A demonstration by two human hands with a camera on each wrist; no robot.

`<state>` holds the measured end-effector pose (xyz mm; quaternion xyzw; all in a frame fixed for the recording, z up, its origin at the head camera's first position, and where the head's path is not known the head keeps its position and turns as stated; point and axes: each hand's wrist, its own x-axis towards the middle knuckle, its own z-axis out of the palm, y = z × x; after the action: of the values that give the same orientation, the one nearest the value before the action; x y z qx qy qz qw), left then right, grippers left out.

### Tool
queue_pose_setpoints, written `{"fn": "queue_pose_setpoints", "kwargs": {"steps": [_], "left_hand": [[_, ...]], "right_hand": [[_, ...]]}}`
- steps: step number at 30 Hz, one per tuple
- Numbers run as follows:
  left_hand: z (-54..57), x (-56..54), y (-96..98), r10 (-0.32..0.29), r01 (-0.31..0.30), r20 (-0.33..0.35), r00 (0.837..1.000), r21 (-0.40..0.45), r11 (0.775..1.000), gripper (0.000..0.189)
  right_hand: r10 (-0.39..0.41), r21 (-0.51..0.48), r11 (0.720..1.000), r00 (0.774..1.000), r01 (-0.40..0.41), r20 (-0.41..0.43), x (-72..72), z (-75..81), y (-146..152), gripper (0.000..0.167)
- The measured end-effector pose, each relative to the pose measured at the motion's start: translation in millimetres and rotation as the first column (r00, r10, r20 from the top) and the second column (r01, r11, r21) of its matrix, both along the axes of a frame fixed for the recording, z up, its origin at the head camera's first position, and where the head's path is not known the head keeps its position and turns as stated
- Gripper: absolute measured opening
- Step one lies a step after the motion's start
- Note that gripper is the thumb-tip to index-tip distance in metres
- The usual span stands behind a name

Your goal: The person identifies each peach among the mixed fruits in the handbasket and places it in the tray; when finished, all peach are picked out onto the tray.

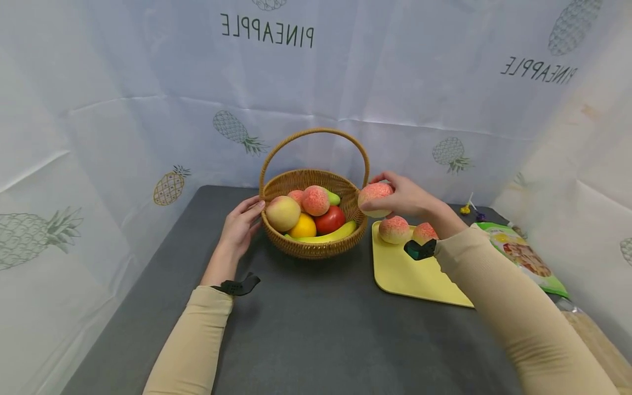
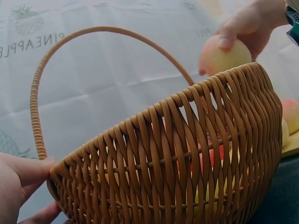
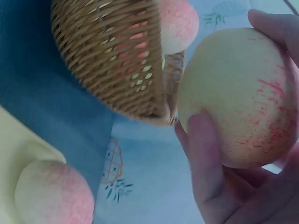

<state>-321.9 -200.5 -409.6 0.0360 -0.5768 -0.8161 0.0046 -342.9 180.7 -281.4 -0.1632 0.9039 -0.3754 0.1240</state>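
A peach [image 1: 375, 198] with pink speckles is gripped in my right hand [image 1: 406, 196], raised just beside the wicker basket's right rim. In the right wrist view the thumb and fingers curl round this peach [image 3: 238, 98]. My left hand [image 1: 238, 227] holds the left rim of the basket [image 1: 316, 251]; in the left wrist view its thumb lies on the rim and other fingers reach lower on the outside. Inside the basket lie peaches [image 1: 316, 201], an orange [image 1: 303, 226], a red fruit [image 1: 330, 220], bananas [image 1: 336, 235] and a green fruit [image 1: 333, 198].
Right of the basket is a yellow tray [image 1: 415, 280] with two peaches [image 1: 394, 229] near its back edge. A green printed bag [image 1: 525, 258] lies at the far right, near small yellow and purple items. A pineapple-print curtain [image 1: 316, 82] hangs behind the dark table [image 1: 316, 329].
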Motion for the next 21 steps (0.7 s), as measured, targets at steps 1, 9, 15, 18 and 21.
{"fn": "queue_pose_setpoints", "kwargs": {"steps": [1, 9, 15, 18, 21], "left_hand": [[0.4, -0.1, 0.1, 0.000, 0.000, -0.002, 1.000, 0.001, 1.000, 0.056], [1.4, 0.2, 0.1, -0.009, 0.009, 0.001, 1.000, -0.002, 1.000, 0.058], [1.3, 1.5, -0.2, -0.016, 0.016, 0.005, 1.000, -0.010, 1.000, 0.059], [1.3, 1.9, -0.8, -0.018, 0.018, 0.004, 1.000, -0.014, 1.000, 0.060], [1.5, 2.3, -1.2, -0.021, 0.021, 0.002, 1.000, -0.016, 1.000, 0.061]], "right_hand": [[-0.004, -0.015, 1.000, 1.000, 0.004, 0.010, 0.8, 0.1, 3.2, 0.071], [-0.054, -0.061, 0.996, 0.996, 0.058, 0.077, 5.2, -2.2, 29.2, 0.074], [0.004, -0.110, 0.994, 0.992, 0.010, 0.127, 7.9, -4.3, 48.2, 0.072], [0.025, -0.131, 0.991, 0.990, -0.007, 0.141, 11.6, -3.3, 55.0, 0.072], [0.009, -0.115, 0.993, 0.992, 0.006, 0.128, 14.3, -3.7, 60.2, 0.073]]}}
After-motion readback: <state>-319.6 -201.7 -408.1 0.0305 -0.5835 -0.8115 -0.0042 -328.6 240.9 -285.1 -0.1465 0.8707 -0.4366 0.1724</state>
